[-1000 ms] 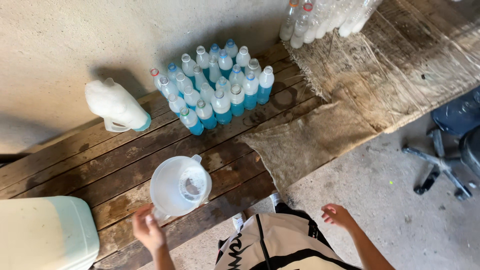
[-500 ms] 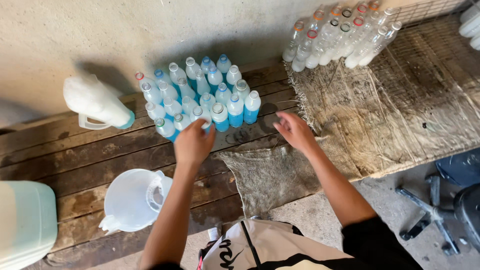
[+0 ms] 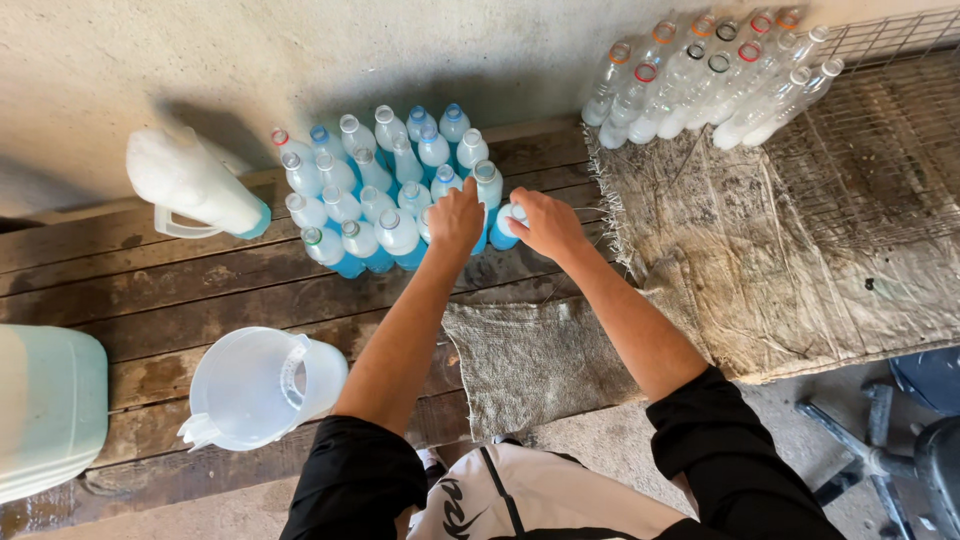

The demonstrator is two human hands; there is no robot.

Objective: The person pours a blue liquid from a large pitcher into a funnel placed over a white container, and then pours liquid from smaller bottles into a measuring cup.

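Several small bottles of blue liquid (image 3: 375, 200) stand packed together on the wooden bench (image 3: 180, 300), against the wall. My left hand (image 3: 455, 215) rests on the bottles at the cluster's right front. Beside it, my right hand (image 3: 545, 222) grips the rightmost blue bottle (image 3: 503, 232) by its top. Both hands are close together; fingers hide the bottle caps beneath them.
A clear pitcher (image 3: 262, 388) stands at the bench's front. A white jug with a teal cap (image 3: 195, 185) lies to the left, and a pale container (image 3: 45, 410) sits at the far left. Several empty clear bottles (image 3: 710, 75) lie on burlap (image 3: 780, 250) over wire mesh.
Both hands reached forward from near my body to the blue bottles. My left hand let go of the pitcher, which now stands alone. The camera view shifted right.
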